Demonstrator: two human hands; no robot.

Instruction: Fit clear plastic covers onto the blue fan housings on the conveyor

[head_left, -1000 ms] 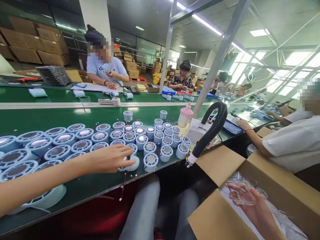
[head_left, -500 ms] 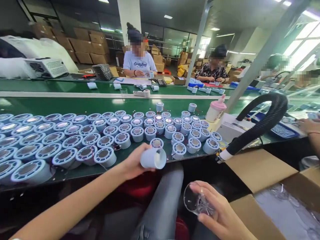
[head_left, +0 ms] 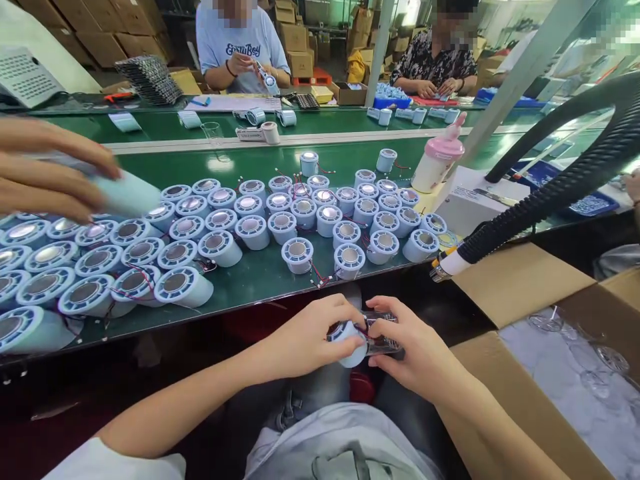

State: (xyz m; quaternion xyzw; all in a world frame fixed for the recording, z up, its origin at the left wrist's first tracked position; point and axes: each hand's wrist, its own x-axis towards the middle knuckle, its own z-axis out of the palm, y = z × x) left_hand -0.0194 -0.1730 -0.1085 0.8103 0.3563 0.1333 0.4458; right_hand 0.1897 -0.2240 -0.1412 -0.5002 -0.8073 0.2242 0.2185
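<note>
Over my lap, my left hand (head_left: 320, 337) grips a light blue cylindrical housing (head_left: 354, 357), fingers wrapped round it. My right hand (head_left: 415, 343) has its fingers closed on a clear plastic cup-shaped piece (head_left: 386, 344). The clear piece sits end to end against the blue housing; whether one is inside the other is partly hidden by my fingers. Dark red wires show near the joint. On the green table (head_left: 260, 273) just ahead stand rows of similar blue housings (head_left: 297, 255), round tops up, with thin red and black wires.
Another person's blurred hand (head_left: 45, 167) reaches in from the left with a blue cylinder. At right are a black flexible hose (head_left: 545, 193), a pink-lidded bottle (head_left: 440, 157) and an open cardboard box (head_left: 480, 387) of clear pieces. Two co-workers sit across the table.
My two hands have come together, bringing the clear piece against a blue housing. Another person's hand has appeared at the left. The view has tilted downward.
</note>
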